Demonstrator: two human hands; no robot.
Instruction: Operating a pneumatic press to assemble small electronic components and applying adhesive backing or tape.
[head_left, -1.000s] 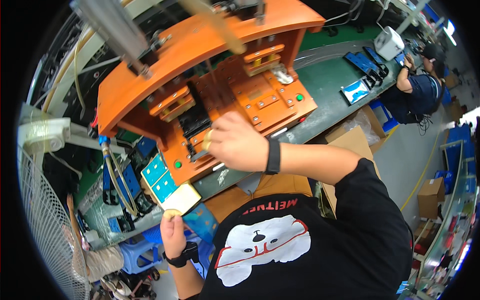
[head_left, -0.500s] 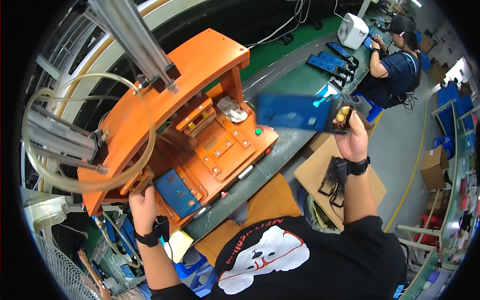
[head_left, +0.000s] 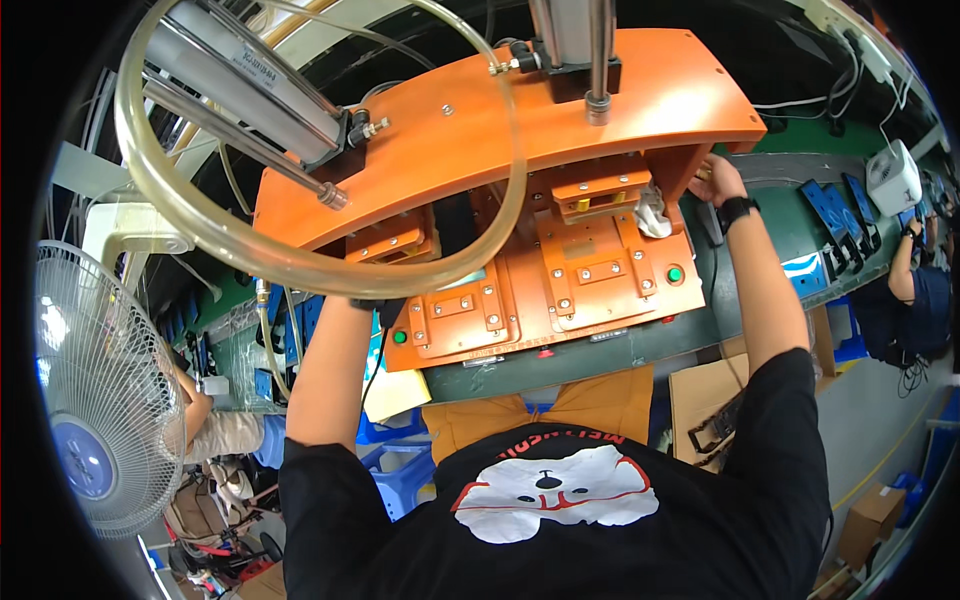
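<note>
My right hand (head_left: 722,184) is at the right end of an orange press (head_left: 600,130), beside its side post. Its fingers look curled, and their tips are partly out of sight; whatever they hold, if anything, I cannot make out. My left forearm (head_left: 335,370) reaches up under the left part of the press, where a clear hose (head_left: 380,285) and the orange frame hide the hand. Between my arms lie a left fixture plate (head_left: 455,315) and a right fixture plate (head_left: 597,268), both orange with bolted blocks and nothing on them. A crumpled white cloth (head_left: 653,213) sits by the right post.
Metal cylinders (head_left: 245,75) rise above the press. Green buttons (head_left: 675,275) are on its front corners. Several blue panels (head_left: 828,210) lie on the green bench at right, near a white box-shaped fan (head_left: 893,178) and a co-worker (head_left: 905,290). A large fan (head_left: 100,390) stands at left.
My view has swung round to face the press. The blue panel that my right hand held is out of sight, as is the one on the left fixture. Both hands have reached further forward.
</note>
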